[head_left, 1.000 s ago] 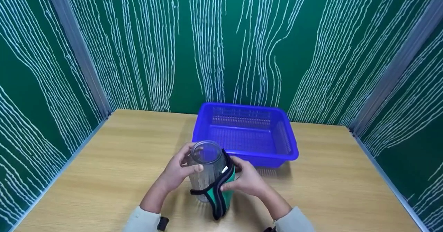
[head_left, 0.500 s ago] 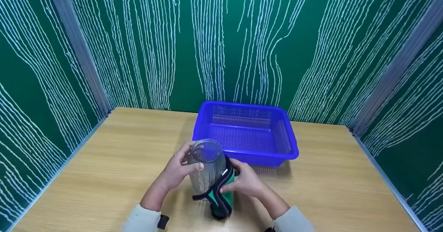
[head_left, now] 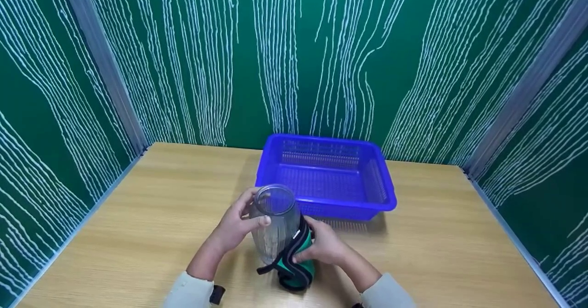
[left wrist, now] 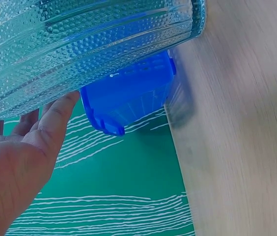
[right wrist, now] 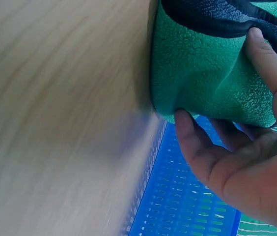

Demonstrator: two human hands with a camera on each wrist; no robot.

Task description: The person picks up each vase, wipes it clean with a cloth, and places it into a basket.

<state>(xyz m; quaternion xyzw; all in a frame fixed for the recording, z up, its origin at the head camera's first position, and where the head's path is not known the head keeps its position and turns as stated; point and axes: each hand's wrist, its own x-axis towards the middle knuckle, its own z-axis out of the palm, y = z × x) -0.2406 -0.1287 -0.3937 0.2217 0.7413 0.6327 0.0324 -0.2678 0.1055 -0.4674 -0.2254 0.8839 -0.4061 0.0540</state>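
A clear glass jar (head_left: 273, 237) stands with its open mouth up, in front of the basket. My left hand (head_left: 234, 225) grips it from the left, thumb across the near side just below the rim. In the left wrist view the glass (left wrist: 89, 49) shows a dimpled, ribbed wall with fingers under it. My right hand (head_left: 327, 246) pinches a green cloth with black edging (head_left: 307, 240) along the jar's right side. The cloth is bunched low, and one black-edged corner crosses in front of the glass. In the right wrist view the fleecy cloth (right wrist: 202, 69) sits between thumb and fingers.
A blue plastic basket (head_left: 340, 210) with perforated walls stands just behind the jar, towards the right. Wooden tabletop (head_left: 183, 198) surrounds both. Green panels (head_left: 317, 60) with white wavy lines rise at the back and sides.
My right hand has moved slightly down along the jar with the cloth, whose top edge now sits lower and whose bottom is more bunched. My left hand and the jar have hardly moved.
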